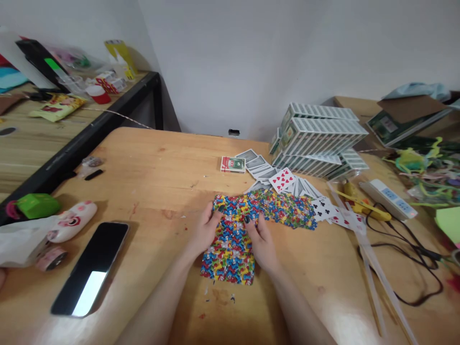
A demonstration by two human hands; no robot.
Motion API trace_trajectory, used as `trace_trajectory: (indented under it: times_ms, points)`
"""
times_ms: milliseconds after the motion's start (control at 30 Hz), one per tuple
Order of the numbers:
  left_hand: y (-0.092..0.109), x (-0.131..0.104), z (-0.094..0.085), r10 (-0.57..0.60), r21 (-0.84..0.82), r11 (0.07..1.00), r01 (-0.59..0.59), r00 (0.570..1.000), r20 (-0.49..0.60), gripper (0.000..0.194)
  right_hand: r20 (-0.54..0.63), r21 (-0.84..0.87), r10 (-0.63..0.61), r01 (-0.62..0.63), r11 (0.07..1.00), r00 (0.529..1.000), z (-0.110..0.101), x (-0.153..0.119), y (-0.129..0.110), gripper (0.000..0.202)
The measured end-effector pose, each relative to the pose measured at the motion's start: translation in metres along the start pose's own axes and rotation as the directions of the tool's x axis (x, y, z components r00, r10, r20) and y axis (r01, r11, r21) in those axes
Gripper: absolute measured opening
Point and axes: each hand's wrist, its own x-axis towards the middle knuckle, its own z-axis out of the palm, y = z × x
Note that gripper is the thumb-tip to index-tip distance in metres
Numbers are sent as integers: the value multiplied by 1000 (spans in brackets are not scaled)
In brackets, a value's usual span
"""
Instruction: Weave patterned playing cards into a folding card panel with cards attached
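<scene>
Plain grey wall [223, 67] rises behind a wooden worktop [161, 163]. Near its middle, toward the near edge, is a multicoloured patterned sheet [230, 254], held at both sides. The left hand [206, 227] is nearly closed on its left edge, thumb on top; the right hand [264, 242] grips the right edge likewise, fingers curled. Just right of them lies a similarly patterned strip [293, 208] — whether it is joined to the sheet, I cannot tell. Beyond it, fanned playing cards [257, 165] spread toward the far edge, with a heart card [282, 180] face up on top and a small card box [233, 165] beside them. Stacked long boxes [319, 139] stand at the far right corner — a power strip [390, 197] lies nearer the right edge. Toward the left edge rests a dark phone [91, 268].
</scene>
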Motion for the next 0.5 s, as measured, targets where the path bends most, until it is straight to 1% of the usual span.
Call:
trace_trajectory:
  times_ms: [67,167,267,400,500]
  points:
    - [-2,-4,6,13,38,999,-10,998,-61,32,9,-34,-45,45,998,999,0,1,3,40]
    - [-4,-8,13,34,95,995,-26,996,-84,29,38,-40,-68,70,997,997,0,0,2,42]
    - [-3,-10,14,48,123,992,-40,997,-62,26,53,-30,-64,66,997,997,-1,-1,-2,41]
    - [-1,-12,13,57,127,990,-54,998,-24,24,78,4,-28,28,1000,997,-3,-1,-4,38]
    - [-2,-12,12,72,123,990,-74,997,19,22,78,-9,-12,13,1000,997,-5,0,-5,32]
